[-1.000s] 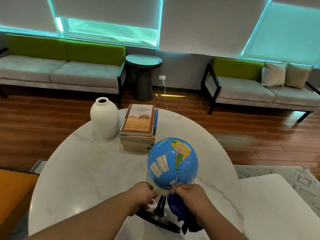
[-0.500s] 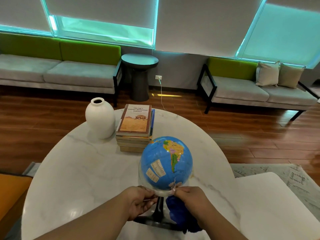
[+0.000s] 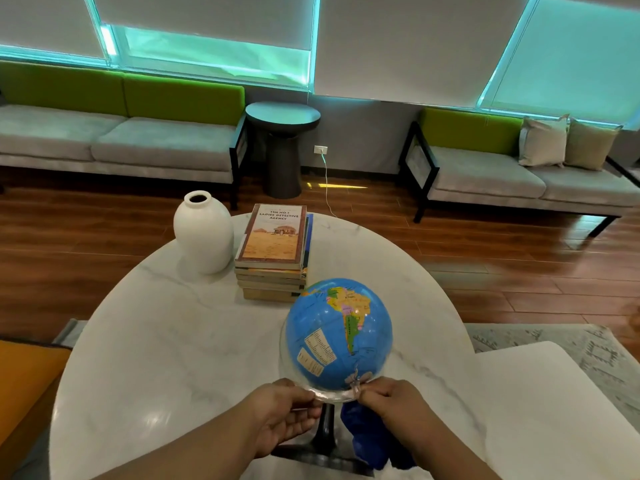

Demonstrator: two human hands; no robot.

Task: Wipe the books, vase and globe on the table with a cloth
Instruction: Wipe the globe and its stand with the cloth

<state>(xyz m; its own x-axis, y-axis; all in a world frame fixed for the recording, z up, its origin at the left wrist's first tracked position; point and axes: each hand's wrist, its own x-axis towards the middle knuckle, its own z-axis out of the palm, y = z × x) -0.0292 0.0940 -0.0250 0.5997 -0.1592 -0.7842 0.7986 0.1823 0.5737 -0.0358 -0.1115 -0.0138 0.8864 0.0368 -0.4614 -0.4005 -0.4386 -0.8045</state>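
Note:
A blue globe (image 3: 337, 334) on a black stand (image 3: 323, 445) sits at the near edge of the round white marble table (image 3: 156, 358). My left hand (image 3: 284, 414) pinches the clear arc under the globe from the left. From the right, my right hand (image 3: 398, 407) pinches the same arc by its pin and holds a dark blue cloth (image 3: 367, 434) that hangs below it. A stack of books (image 3: 273, 251) lies behind the globe. To their left stands a white vase (image 3: 203, 232).
A second white table (image 3: 554, 410) adjoins on the right. An orange seat (image 3: 24, 382) is at the left edge. Grey and green sofas (image 3: 138, 140), a dark round side table (image 3: 282, 147) and a patterned rug (image 3: 588, 351) lie beyond on the wooden floor.
The globe has tilted back up a little on its stand. My left hand has moved from the stand's post up to the clear arc. My right hand stays at the pin.

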